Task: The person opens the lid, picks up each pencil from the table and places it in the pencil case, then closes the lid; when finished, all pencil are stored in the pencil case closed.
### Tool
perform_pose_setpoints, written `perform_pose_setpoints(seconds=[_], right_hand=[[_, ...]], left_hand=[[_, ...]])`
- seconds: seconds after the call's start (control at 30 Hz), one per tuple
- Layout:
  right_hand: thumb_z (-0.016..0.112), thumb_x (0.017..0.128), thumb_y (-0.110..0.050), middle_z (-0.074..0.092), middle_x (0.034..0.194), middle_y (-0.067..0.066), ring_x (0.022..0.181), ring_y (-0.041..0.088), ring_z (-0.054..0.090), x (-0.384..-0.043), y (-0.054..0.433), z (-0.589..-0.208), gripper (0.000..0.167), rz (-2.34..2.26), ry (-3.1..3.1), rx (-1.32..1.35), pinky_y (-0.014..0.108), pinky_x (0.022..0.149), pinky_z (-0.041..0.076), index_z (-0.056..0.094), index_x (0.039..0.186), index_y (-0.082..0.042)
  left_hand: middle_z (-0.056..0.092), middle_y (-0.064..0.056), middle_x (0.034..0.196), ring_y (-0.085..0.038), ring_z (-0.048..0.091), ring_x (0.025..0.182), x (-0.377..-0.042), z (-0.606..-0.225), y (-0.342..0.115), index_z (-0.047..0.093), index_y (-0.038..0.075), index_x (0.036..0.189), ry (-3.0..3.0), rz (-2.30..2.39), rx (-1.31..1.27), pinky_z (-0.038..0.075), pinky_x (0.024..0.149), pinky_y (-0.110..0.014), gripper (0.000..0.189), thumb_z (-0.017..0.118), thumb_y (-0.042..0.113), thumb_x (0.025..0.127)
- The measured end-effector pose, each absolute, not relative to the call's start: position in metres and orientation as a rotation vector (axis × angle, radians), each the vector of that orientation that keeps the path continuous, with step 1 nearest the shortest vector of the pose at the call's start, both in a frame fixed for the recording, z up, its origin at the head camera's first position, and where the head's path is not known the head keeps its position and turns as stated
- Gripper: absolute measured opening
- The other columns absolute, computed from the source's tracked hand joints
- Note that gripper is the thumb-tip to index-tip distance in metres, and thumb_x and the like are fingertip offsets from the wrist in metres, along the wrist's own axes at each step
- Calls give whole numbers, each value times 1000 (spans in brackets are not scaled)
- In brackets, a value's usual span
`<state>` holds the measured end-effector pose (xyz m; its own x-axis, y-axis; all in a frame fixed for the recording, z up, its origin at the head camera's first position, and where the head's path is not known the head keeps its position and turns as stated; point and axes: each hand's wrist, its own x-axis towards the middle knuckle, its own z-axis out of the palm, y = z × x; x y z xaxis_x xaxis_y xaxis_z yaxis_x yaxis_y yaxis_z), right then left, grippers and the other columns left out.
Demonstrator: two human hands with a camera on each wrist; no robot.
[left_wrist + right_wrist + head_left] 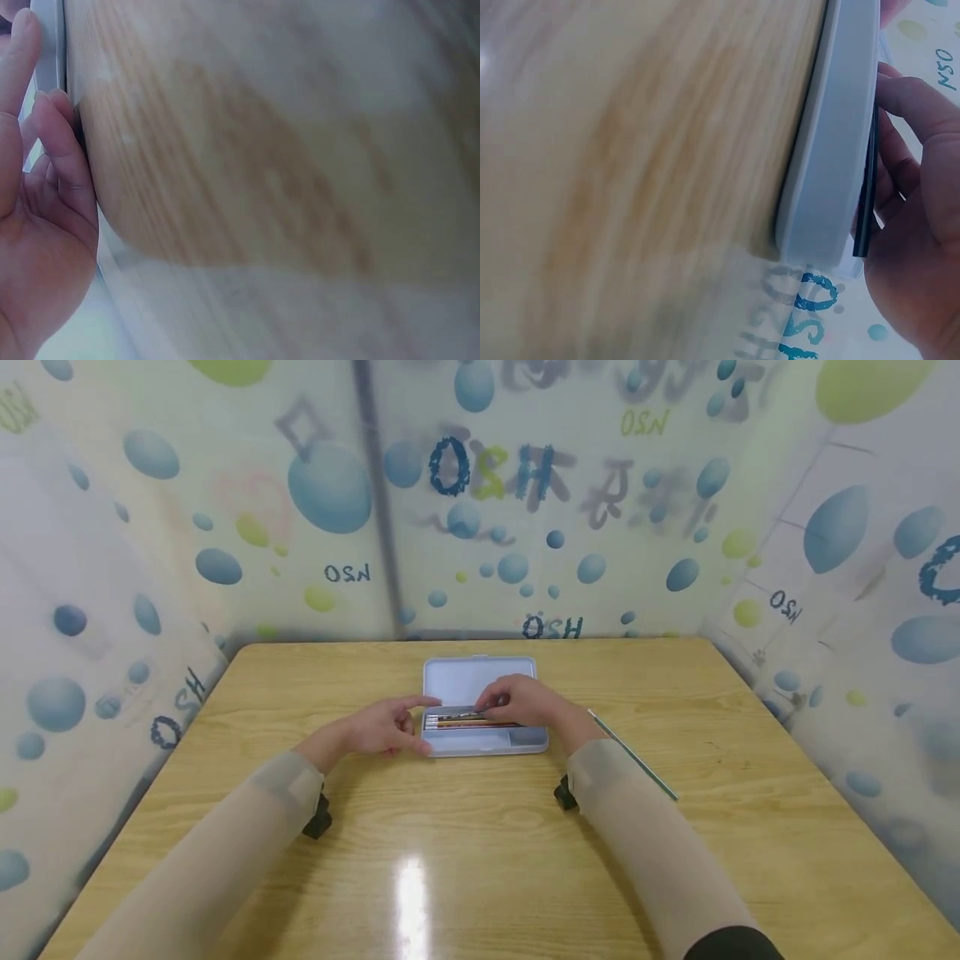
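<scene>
A pale blue-white pencil case (468, 745) lies on the table with its lid (461, 678) folded back. Several pencils (444, 722) lie side by side in its back part, pale ends to the left. My left hand (378, 727) holds the case's left end, index finger at the back corner and thumb at the front one. Over the pencils, my right hand (525, 700) pinches a dark pencil (866, 195) between thumb and fingers. In the right wrist view its black end sticks out past the case wall. The right hand hides part of the pencils.
A thin green pencil (637, 757) lies slantwise on the wooden table (480, 860), to the right of the case, beside the right forearm. Patterned cloth walls (480, 568) stand behind the table and along both sides.
</scene>
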<state>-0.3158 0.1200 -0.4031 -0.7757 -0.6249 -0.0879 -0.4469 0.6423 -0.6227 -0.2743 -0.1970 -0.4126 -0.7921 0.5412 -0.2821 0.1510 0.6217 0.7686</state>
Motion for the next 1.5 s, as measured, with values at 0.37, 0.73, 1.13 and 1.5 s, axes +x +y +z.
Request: perform_pose_setpoints(seconds=[0.37, 0.73, 1.13, 1.5], right_hand=[[74, 106, -19, 75, 116, 3, 104, 21, 63, -312, 120, -399, 15, -865, 2567, -815, 37, 97, 54, 84, 118, -21], [74, 107, -21, 75, 125, 3, 109, 22, 63, -296, 158, -390, 16, -854, 2602, -728, 41, 101, 55, 82, 121, -18], [72, 107, -21, 76, 119, 5, 107, 23, 66, -273, 227, -381, 22, -891, 2642, -714, 39, 92, 54, 81, 125, -12], [71, 108, -19, 74, 130, 9, 102, 20, 65, -251, 292, -392, 22, -905, 2644, -616, 38, 88, 56, 80, 127, -14]], left_hand=[[55, -3, 82, -16, 48, 61, -276, -414, -196, 40, 22, 170, 2360, 1055, 554, 44, 57, -27, 88, 87, 32, 97], [56, -5, 86, -18, 48, 64, -275, -414, -196, 39, 21, 171, 2367, 1045, 562, 44, 58, -28, 90, 88, 34, 97], [58, -4, 87, -17, 50, 65, -278, -418, -198, 39, 24, 171, 2373, 1023, 556, 47, 60, -27, 91, 88, 37, 96], [57, -4, 84, -17, 50, 65, -274, -417, -197, 37, 19, 172, 2372, 1035, 604, 47, 58, -28, 90, 86, 33, 98]])
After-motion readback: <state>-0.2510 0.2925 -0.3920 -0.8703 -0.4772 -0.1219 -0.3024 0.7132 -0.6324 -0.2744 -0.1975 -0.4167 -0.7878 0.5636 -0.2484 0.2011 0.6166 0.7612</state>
